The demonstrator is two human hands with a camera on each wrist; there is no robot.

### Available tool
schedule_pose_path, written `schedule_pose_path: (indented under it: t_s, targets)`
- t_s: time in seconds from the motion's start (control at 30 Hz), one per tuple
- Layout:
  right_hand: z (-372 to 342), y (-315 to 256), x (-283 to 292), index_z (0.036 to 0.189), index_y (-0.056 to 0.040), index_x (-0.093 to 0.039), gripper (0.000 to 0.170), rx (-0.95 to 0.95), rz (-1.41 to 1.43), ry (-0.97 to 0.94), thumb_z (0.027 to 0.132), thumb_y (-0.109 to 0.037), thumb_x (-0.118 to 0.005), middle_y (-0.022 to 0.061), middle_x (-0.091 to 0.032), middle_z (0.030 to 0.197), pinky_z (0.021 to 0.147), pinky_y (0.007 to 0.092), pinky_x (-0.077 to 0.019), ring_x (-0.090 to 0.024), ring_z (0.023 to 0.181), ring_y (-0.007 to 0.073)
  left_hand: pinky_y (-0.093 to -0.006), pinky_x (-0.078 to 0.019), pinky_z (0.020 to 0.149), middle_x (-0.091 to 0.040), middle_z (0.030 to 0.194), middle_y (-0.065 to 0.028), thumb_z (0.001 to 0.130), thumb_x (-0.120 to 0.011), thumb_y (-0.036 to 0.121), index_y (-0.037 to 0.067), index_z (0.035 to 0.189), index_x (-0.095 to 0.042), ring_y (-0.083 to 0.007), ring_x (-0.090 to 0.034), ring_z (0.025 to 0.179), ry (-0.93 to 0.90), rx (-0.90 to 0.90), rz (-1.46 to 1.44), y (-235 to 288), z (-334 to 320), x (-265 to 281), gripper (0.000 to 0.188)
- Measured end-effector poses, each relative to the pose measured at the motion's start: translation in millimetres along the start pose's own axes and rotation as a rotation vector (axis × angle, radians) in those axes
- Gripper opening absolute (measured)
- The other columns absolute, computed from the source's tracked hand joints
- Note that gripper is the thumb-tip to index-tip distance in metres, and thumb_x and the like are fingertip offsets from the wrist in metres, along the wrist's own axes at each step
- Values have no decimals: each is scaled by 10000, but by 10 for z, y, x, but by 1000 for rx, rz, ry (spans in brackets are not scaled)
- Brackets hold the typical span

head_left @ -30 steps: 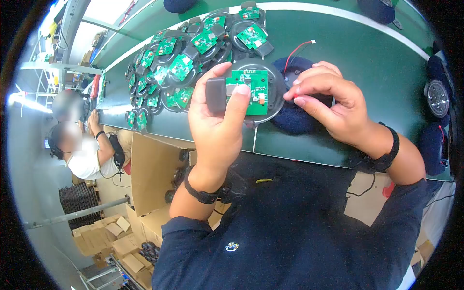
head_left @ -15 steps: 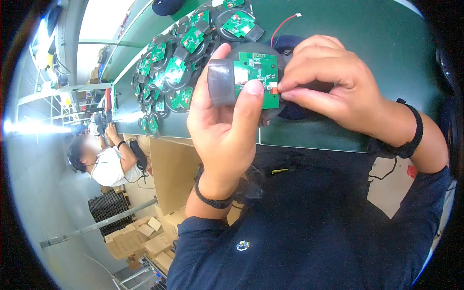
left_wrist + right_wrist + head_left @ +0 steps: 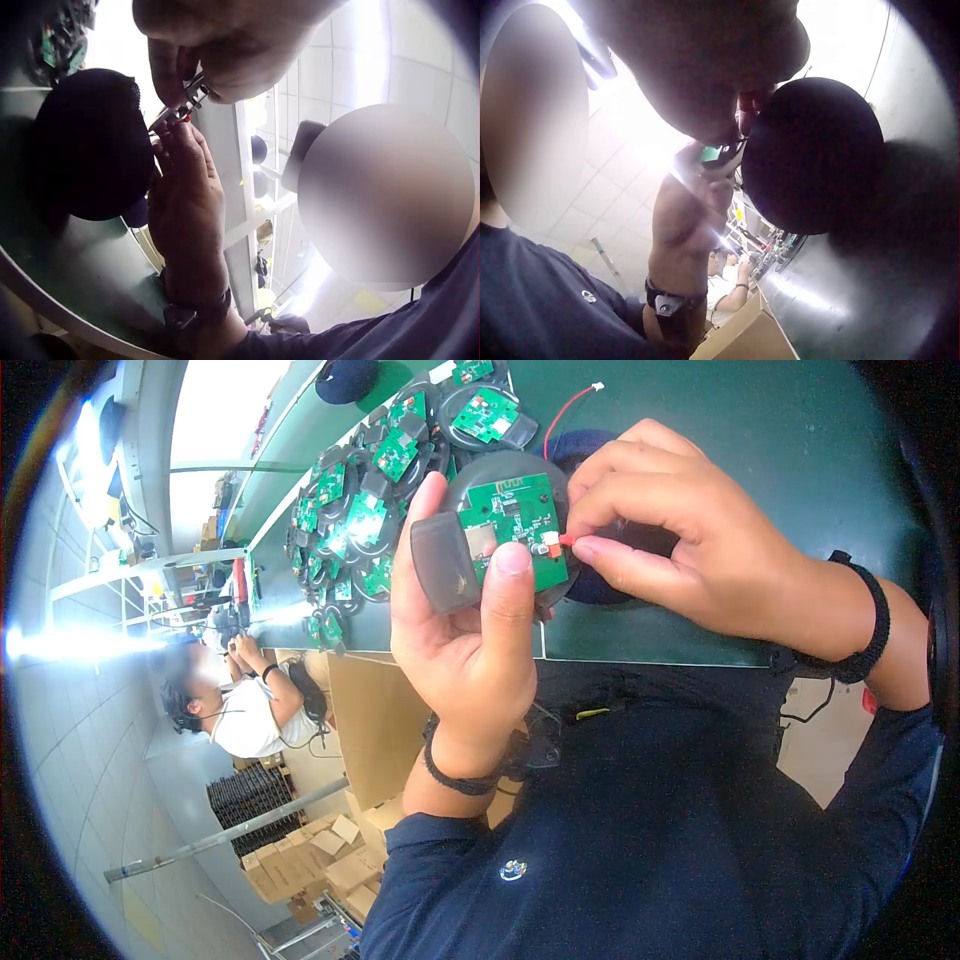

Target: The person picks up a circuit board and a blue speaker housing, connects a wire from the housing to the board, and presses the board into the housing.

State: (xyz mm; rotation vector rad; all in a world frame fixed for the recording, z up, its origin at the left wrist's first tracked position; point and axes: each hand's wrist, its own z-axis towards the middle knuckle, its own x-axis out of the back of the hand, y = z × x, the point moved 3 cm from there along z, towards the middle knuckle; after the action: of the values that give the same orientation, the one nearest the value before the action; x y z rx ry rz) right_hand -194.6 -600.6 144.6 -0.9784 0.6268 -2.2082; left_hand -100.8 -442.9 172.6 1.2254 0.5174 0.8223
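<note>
My left hand (image 3: 465,645) grips a dark grey round plastic housing (image 3: 480,468), its thumb over a green circuit board (image 3: 520,505) on the face. A grey block (image 3: 440,565) sticks out at the housing's left side. With thumb and index finger, my right hand (image 3: 690,550) pinches a red wire plug (image 3: 562,544) right at the small white socket on the board's right edge. Behind that hand lies a round navy cushioned piece (image 3: 600,592), a red wire (image 3: 560,422) with a white end rising from it. It looks like a dark disc (image 3: 817,157) in the right wrist view.
Several similar housings with green boards (image 3: 365,518) are heaped on the green table (image 3: 700,625) at the left. Another navy round piece (image 3: 347,378) lies at the far edge. A cardboard box (image 3: 375,725) stands below the table edge, and another person (image 3: 255,715) works further left.
My right hand has moved left to the board's right edge, bringing the red plug to the white socket. My left hand still holds the housing, now tilted slightly.
</note>
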Motion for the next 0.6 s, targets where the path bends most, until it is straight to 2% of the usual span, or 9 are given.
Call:
schedule_pose_path:
  t_s: [0.03,0.1,0.17,0.2,0.33,0.43,0.5,0.53,0.6]
  targets:
    - [8,9,10,954,-48,-696,118,1,39,-11,849,-91,-728,61,-668,991,885,367,-443,-587,952,250,-225,-523,600,-658,1074,-88,962,-640,43,-33,1499,-355,-95,-631,789,0,-4,1,-22,9,10,612]
    - [15,5,27,948,-38,-690,106,7,80,-20,857,-84,-720,67,-680,979,872,364,-452,-596,945,245,-252,-560,554,-655,1105,-115,967,-639,142,-38,1438,-449,-138,-665,816,-1,-88,77,-47,31,30,539]
    - [15,13,38,944,-30,-696,93,-61,157,-33,871,-83,-719,79,-698,931,838,364,-469,-614,915,231,-251,-561,555,-655,1098,-113,967,-640,145,-36,1439,-447,-139,-667,815,1,-49,50,-41,30,30,541]
    - [18,16,37,944,-30,-696,93,-57,160,-33,871,-83,-719,79,-698,931,838,364,-469,-614,915,231,-251,-561,556,-656,1090,-111,968,-640,148,-34,1440,-444,-140,-668,815,0,-6,19,-46,24,32,543]
    - [31,48,54,923,-34,-716,72,-26,196,-28,863,-72,-730,83,-709,893,813,359,-472,-629,885,229,-251,-560,551,-657,1078,-109,967,-641,143,-28,1444,-440,-141,-672,816,20,-21,11,-57,18,43,545]
    - [42,50,75,905,-41,-724,66,-16,181,-31,850,-73,-742,75,-714,883,812,358,-463,-635,879,233,-219,-521,606,-658,1104,-88,958,-655,56,-27,1487,-374,-99,-645,849,-19,37,-80,-52,7,36,605]
    - [51,35,94,896,-47,-726,63,-19,177,-25,844,-76,-748,67,-715,878,814,358,-455,-638,878,234,-235,-539,715,-649,1116,-81,949,-663,39,-30,1487,-377,-111,-640,910,-37,22,-57,-35,-7,22,613]
    - [57,21,111,887,-54,-727,63,-22,149,-36,840,-88,-752,61,-714,879,822,359,-446,-638,878,234,-266,-527,855,-618,1175,-85,941,-667,21,-44,1488,-371,-128,-623,999,-26,-56,-74,-78,12,9,625]
    - [70,-3,140,878,-61,-727,64,-24,115,-38,837,-100,-756,54,-714,880,829,361,-437,-638,878,233,-281,-512,903,-591,1218,-95,940,-665,16,-52,1487,-368,-137,-613,1037,-51,-79,-36,-79,9,31,626]
